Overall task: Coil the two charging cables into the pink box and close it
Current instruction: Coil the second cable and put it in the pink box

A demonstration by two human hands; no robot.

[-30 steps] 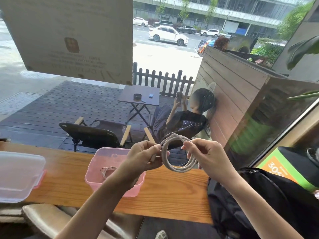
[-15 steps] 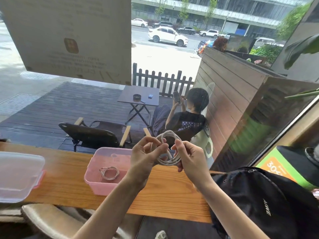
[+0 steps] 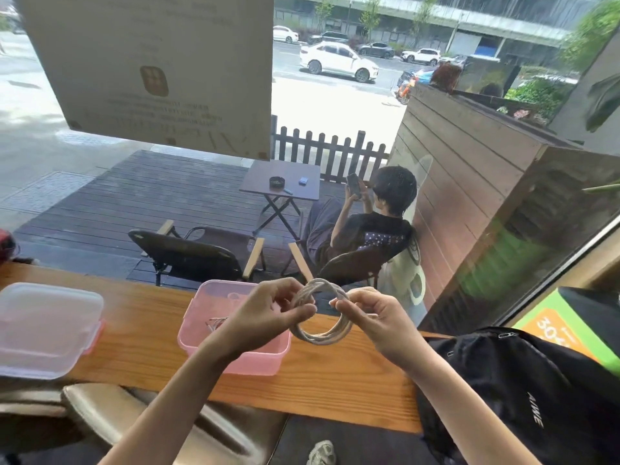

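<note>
Fingers of the left hand and right hand pinch opposite sides of a coiled white charging cable, held above the wooden worktop, just right of the open pink plastic box holding another thin coiled cable.

On the bench the box sits between the lid at left and a backpack at right, one cable inside.
</note>
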